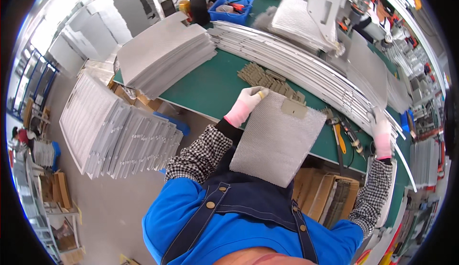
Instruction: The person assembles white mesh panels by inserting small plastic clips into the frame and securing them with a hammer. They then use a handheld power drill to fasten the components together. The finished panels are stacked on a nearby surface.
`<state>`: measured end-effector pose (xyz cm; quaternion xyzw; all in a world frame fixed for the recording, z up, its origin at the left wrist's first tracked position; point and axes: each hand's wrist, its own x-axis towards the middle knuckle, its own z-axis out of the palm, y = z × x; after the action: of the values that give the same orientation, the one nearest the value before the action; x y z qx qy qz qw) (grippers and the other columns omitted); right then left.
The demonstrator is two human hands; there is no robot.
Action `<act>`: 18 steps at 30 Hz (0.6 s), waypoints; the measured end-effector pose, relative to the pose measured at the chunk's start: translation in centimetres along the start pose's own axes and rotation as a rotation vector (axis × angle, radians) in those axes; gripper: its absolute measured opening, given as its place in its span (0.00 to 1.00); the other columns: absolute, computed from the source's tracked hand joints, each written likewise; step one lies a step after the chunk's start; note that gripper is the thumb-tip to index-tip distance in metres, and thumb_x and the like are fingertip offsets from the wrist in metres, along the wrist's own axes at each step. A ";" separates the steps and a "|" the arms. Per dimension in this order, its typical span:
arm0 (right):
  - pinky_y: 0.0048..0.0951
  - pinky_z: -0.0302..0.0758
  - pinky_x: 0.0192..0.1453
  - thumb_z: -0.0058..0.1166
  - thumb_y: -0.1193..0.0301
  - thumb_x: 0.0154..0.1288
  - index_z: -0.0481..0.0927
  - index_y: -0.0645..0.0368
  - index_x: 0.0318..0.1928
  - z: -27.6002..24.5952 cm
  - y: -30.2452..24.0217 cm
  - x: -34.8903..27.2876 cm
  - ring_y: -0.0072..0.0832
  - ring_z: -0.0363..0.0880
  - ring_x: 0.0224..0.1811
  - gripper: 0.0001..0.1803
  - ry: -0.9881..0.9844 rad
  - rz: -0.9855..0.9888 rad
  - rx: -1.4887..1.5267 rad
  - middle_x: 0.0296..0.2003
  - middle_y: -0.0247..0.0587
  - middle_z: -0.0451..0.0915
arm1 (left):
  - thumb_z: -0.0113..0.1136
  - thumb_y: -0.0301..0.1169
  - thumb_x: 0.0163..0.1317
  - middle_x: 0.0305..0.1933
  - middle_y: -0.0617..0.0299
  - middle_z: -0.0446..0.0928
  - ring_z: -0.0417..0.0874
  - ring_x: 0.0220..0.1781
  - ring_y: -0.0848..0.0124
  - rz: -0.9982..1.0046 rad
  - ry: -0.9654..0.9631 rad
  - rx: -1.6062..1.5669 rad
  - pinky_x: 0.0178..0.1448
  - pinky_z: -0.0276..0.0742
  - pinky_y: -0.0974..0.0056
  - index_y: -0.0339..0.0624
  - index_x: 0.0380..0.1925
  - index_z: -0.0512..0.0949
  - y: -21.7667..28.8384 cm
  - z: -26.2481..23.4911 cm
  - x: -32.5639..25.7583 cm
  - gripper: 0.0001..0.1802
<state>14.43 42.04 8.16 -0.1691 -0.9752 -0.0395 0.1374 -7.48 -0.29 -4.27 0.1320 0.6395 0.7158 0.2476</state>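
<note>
A silvery mesh panel (275, 143) is tilted in front of my body, its lower end near my apron. My left hand (246, 106), in a white and pink glove, pinches its upper left corner. A small olive-grey plate (294, 108) sits at the panel's top edge. Just beyond lie several similar olive-grey plates (267, 78) in an overlapping pile. My right hand (380, 130), gloved alike, is at the right end of a bundle of long aluminium strips (296, 69). Its fingers curl down over the strips, partly hiding what they grip.
Stacked mesh panels stand on the green table (201, 81) at left and on a lower support (91, 121). A yellow-handled tool (340, 138) and other hand tools lie near the front edge. A blue bin (233, 8) is at the back; a cardboard box (313, 193) sits below the table.
</note>
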 end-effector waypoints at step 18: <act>0.39 0.80 0.40 0.59 0.63 0.67 0.82 0.55 0.46 -1.7 -23.1 0.3 0.39 0.83 0.37 0.12 0.006 -0.624 0.512 0.38 0.39 0.77 | 0.66 0.32 0.69 0.31 0.71 0.80 0.72 0.32 0.85 0.218 0.070 0.116 0.37 0.70 0.75 0.29 0.43 0.85 4.2 5.3 -7.5 0.13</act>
<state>6.73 20.20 9.20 0.1748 -0.9576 0.1646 0.1594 0.78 0.02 1.60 0.1898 0.6699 0.7045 0.1377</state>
